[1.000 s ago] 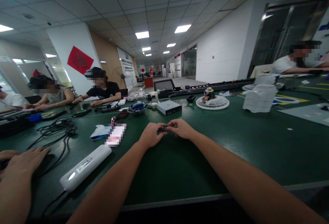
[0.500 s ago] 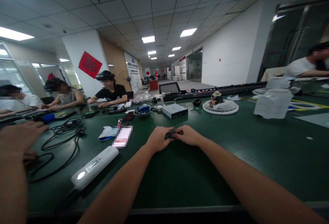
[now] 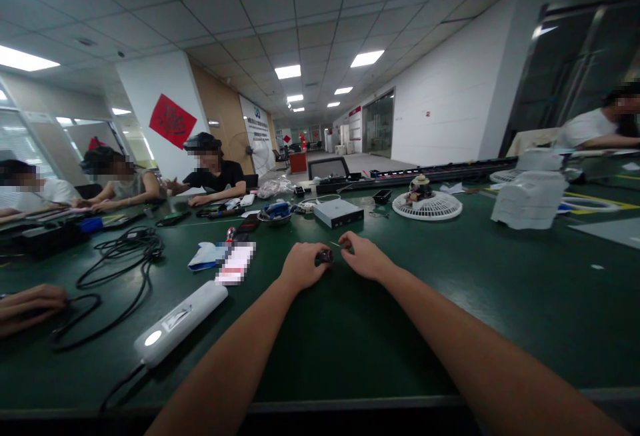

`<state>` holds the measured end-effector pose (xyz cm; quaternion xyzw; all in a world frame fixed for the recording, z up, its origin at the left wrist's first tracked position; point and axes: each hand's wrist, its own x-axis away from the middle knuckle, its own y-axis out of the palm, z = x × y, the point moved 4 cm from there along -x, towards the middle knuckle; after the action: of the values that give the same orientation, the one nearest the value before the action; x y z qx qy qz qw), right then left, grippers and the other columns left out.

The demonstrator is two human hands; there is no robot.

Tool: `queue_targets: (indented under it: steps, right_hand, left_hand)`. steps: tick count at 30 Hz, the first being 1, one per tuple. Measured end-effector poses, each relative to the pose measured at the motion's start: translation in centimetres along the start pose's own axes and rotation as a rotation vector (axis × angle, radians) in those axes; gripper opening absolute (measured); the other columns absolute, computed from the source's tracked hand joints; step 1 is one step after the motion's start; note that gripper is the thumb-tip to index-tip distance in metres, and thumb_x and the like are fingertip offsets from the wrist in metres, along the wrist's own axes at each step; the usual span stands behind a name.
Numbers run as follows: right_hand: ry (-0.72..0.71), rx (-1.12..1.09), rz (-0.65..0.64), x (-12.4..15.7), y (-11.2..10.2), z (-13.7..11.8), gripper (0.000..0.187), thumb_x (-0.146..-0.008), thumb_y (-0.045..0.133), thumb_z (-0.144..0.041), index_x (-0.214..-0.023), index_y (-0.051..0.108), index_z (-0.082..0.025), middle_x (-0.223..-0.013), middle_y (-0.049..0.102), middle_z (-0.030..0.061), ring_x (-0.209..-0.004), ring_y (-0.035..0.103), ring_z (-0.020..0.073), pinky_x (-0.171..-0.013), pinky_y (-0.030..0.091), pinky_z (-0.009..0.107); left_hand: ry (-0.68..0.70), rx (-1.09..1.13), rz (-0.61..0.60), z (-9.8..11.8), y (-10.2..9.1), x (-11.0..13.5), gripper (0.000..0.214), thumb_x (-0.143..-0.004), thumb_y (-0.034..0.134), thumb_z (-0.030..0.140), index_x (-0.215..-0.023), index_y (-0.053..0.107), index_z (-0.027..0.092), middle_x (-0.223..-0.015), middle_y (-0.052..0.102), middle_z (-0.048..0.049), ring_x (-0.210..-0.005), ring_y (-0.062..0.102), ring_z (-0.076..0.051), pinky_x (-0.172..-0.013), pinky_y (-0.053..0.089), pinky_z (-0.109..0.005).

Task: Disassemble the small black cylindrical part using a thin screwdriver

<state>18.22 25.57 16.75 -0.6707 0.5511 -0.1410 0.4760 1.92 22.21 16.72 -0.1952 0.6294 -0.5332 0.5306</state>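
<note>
Over the green table, my left hand [image 3: 303, 267] is closed around a small dark rounded part [image 3: 325, 257]. Its end sticks out past the thumb and fingers, and its exact kind does not show. My right hand [image 3: 365, 256] is a short gap to the right, thumb and forefinger pinched on a thin, pale pin-like piece [image 3: 335, 245] that points left. The two hands are apart. Just beyond them lies a grey metal box like an optical disc drive [image 3: 339, 213].
A white power strip [image 3: 183, 323], a phone [image 3: 237, 263] and black cables [image 3: 133, 256] lie to the left. Another person's hand [image 3: 35, 308] rests at the left edge. Farther back stand a white fan grille [image 3: 427, 207] and a white plastic housing [image 3: 529, 193].
My hands were together at the dark part; now the right hand has drawn away with the thin piece. The other person's hand at left has lowered and moved back toward the edge.
</note>
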Motion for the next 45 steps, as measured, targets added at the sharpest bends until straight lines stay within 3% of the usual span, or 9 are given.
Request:
queue_targets:
  steps: [4, 11, 18, 24, 32, 39, 45]
  right_hand:
    - [-0.091, 0.114, -0.088, 0.0, 0.0, 0.0, 0.019, -0.083, 0.056, -0.02, -0.095, 0.07, -0.021, -0.094, 0.073, 0.0052, -0.084, 0.066, 0.0198, -0.072, 0.045, 0.028]
    - [-0.111, 0.224, -0.11, 0.1, -0.2, -0.2, 0.025, -0.082, 0.057, -0.024, -0.099, 0.076, -0.025, -0.096, 0.075, 0.0051, -0.087, 0.067, 0.0223, -0.075, 0.047, 0.029]
    - [-0.163, 0.075, -0.166, 0.4, -0.1, -0.6, 0.024, -0.081, 0.057, -0.026, -0.091, 0.078, -0.021, -0.087, 0.075, 0.0046, -0.079, 0.067, 0.0198, -0.07, 0.047, 0.027]
    - [-0.111, 0.023, -0.125, 0.2, 0.0, -0.2, 0.021, -0.081, 0.058, -0.022, -0.091, 0.076, -0.02, -0.086, 0.074, 0.0046, -0.076, 0.065, 0.019, -0.069, 0.046, 0.027]
    - [-0.163, -0.068, -0.15, 0.2, 0.5, -0.3, 0.018, -0.08, 0.058, -0.024, -0.088, 0.074, -0.018, -0.081, 0.072, 0.003, -0.073, 0.063, 0.0171, -0.067, 0.045, 0.027]
    - [-0.082, 0.045, -0.12, 0.0, 0.6, -0.3, 0.018, -0.08, 0.057, -0.022, -0.088, 0.073, -0.02, -0.083, 0.072, 0.0036, -0.075, 0.064, 0.0173, -0.065, 0.042, 0.026]
    - [-0.03, 0.21, -0.151, 0.4, 0.3, -0.7, 0.015, -0.078, 0.061, -0.028, -0.085, 0.074, -0.024, -0.082, 0.072, 0.0049, -0.074, 0.065, 0.0202, -0.059, 0.039, 0.027]
  left_hand:
    - [-0.053, -0.004, 0.043, -0.5, -0.1, 0.0, 0.028, -0.078, 0.07, 0.031, -0.105, 0.067, 0.024, -0.098, 0.073, -0.0028, -0.091, 0.065, -0.024, -0.084, 0.045, -0.037]
    - [0.006, 0.012, 0.01, -0.4, 0.1, 0.1, 0.029, -0.078, 0.068, 0.031, -0.107, 0.067, 0.026, -0.098, 0.073, -0.0014, -0.093, 0.064, -0.023, -0.087, 0.045, -0.037]
    - [-0.009, -0.007, -0.041, 0.2, -0.2, 0.2, 0.032, -0.079, 0.063, 0.028, -0.111, 0.064, 0.023, -0.104, 0.069, -0.0038, -0.097, 0.063, -0.022, -0.088, 0.045, -0.035]
    - [0.062, -0.069, -0.06, 0.8, -0.8, 0.2, 0.029, -0.079, 0.061, 0.026, -0.108, 0.063, 0.022, -0.099, 0.066, -0.0054, -0.094, 0.061, -0.024, -0.086, 0.045, -0.036]
    - [0.007, -0.045, -0.087, 0.7, -0.3, 0.2, 0.033, -0.076, 0.06, 0.021, -0.109, 0.059, 0.025, -0.104, 0.059, -0.0047, -0.09, 0.061, -0.021, -0.079, 0.049, -0.03]
    - [0.072, -0.111, -0.081, 1.0, -0.3, 0.2, 0.033, -0.076, 0.06, 0.019, -0.109, 0.06, 0.025, -0.107, 0.057, -0.0053, -0.089, 0.061, -0.023, -0.081, 0.049, -0.033]
    - [-0.012, -0.154, -0.069, 0.7, -0.3, 0.1, 0.031, -0.078, 0.059, 0.02, -0.109, 0.06, 0.024, -0.109, 0.057, -0.0058, -0.09, 0.061, -0.022, -0.081, 0.048, -0.033]
